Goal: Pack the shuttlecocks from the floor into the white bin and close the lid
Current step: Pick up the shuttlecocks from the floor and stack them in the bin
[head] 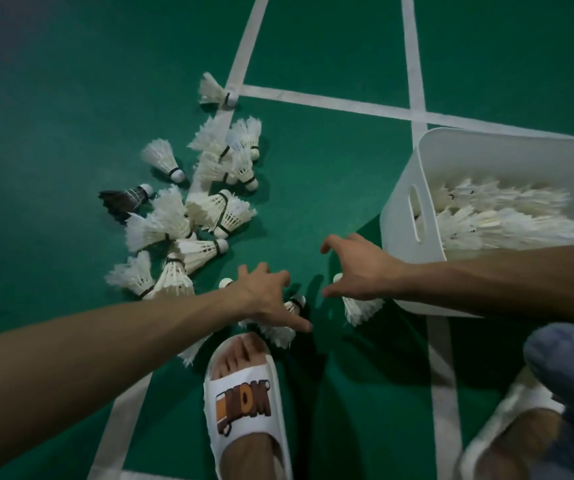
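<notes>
Shuttlecocks (209, 209) on the floor (70, 98) are judged light and fragile, best pinched at the cork (178, 174); fingers (296, 320) of left hand (264, 292) and right hand (361, 271) are spread, nothing held.

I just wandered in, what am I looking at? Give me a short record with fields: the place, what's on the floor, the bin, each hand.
Place: green court floor with white lines
On the floor: loose pile of white shuttlecocks; one dark shuttlecock at its left edge
White bin: at the right, uncovered, shuttlecocks inside
Lid: not in view
Left hand: fingers spread, over shuttlecocks by the white sandal
Right hand: empty, fingers loosely curled, above a lone shuttlecock beside the bin
</notes>
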Demonstrator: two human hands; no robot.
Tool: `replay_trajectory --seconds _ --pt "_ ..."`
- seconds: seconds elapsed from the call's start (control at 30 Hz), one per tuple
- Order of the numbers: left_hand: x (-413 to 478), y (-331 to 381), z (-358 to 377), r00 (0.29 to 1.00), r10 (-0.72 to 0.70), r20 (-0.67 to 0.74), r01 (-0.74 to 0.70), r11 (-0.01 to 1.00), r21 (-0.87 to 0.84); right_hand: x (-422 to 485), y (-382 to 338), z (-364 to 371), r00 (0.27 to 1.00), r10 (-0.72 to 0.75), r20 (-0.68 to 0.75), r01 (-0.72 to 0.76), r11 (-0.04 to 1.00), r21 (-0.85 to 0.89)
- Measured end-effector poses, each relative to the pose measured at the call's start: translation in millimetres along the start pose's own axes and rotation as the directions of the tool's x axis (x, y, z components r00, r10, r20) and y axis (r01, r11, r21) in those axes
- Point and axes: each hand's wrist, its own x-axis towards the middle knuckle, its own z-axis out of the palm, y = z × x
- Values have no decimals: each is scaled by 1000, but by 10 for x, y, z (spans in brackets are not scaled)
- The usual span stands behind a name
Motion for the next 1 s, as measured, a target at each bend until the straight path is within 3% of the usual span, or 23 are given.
replay_trajectory --seconds 0.13,0.47,0.63,0.73,0.87,1.0 --pt "98 -63 99 1000 1 -23 -2 1000 -23 87 11 197 998 63 17 -64 996 54" --pt "157 -304 89 925 165 -342 -236 956 -176 17 151 450 997 77 9 -78 996 38" --pt "152 -326 210 942 156 -296 -204 969 -137 38 216 430 993 32 -114 -17 990 137" --pt "131 -288 199 918 201 -341 -266 951 -157 62 202 416 983 40 -180 -21 994 109" --pt "169 -316 153 907 142 -397 -221 962 -162 30 215 459 985 95 -142 -75 987 142" --pt "116 -287 263 958 151 -244 -171 983 -61 -9 258 487 988 105 -112 -86 984 159"
